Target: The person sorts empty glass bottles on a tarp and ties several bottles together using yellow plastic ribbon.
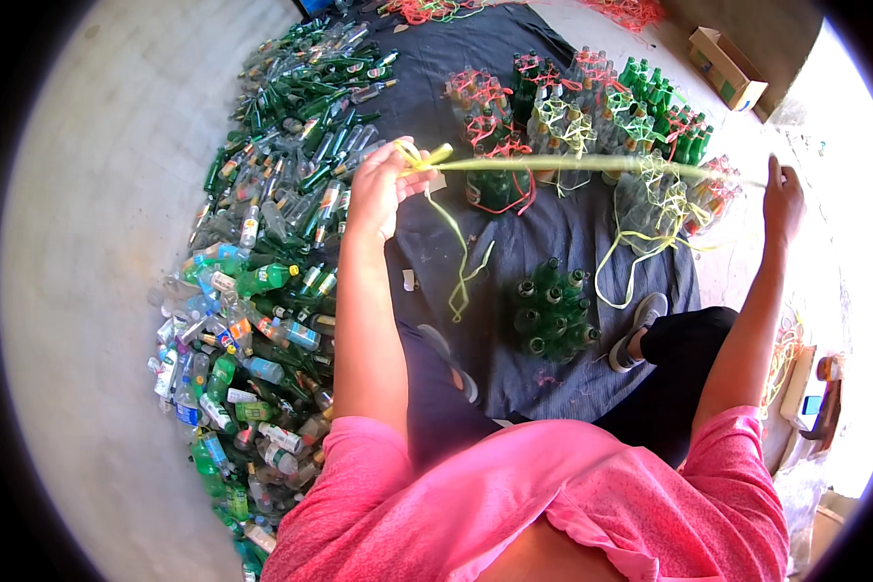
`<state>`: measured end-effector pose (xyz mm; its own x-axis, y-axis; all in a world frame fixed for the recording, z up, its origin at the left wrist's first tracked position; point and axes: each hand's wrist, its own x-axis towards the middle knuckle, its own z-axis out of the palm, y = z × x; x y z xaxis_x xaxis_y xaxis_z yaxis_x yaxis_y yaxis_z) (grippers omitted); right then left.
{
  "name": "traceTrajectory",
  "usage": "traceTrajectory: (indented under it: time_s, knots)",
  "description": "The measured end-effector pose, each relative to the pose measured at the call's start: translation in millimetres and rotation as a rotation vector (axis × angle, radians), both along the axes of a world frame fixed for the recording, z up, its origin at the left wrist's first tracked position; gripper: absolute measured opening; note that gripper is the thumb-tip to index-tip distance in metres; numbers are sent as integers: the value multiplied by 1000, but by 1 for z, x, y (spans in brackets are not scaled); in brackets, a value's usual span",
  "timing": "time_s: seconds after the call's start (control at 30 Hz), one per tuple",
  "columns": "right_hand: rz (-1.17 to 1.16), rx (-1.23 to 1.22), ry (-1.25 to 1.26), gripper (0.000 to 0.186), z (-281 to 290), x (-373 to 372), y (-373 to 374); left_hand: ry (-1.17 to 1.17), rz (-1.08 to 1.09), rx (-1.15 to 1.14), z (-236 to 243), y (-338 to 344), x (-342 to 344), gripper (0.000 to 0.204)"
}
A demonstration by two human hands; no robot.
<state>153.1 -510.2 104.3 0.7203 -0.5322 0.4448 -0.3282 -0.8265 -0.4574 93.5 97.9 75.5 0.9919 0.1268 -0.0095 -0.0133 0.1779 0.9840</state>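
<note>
A yellow plastic ribbon (572, 164) is stretched almost level between my two raised hands, blurred along its middle. My left hand (383, 184) pinches a looped, bunched part of it, and a loose tail dangles below. At the far right, my right hand (784, 199) is closed on the other end. On the dark cloth between my feet stands a tight cluster of green glass bottles (553, 310), upright, with no ribbon visible around it. Beyond the stretched ribbon are several bottle bundles (650, 209) tied with yellow, red and green ribbon.
A large heap of loose glass and plastic bottles (281, 252) lies along the left wall. Dark cloth (446, 58) covers the floor. An open cardboard box (727, 68) sits at the far right. Tangled red ribbon (432, 10) lies at the back, and more ribbon (786, 354) lies to the right.
</note>
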Motion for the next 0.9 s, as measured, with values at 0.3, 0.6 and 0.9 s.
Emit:
traceTrajectory:
  time_s: [0.3, 0.6, 0.9]
  knots:
    - [544, 125, -40, 44, -65, 12, 13, 26, -186, -46, 0, -66, 0, 41]
    - [1241, 157, -98, 55, -34, -72, 265, 120, -352, -326, -13, -129, -7, 47]
    - [1175, 1137, 406, 20, -44, -42, 250, 169, -473, -12, 2, -120, -12, 57]
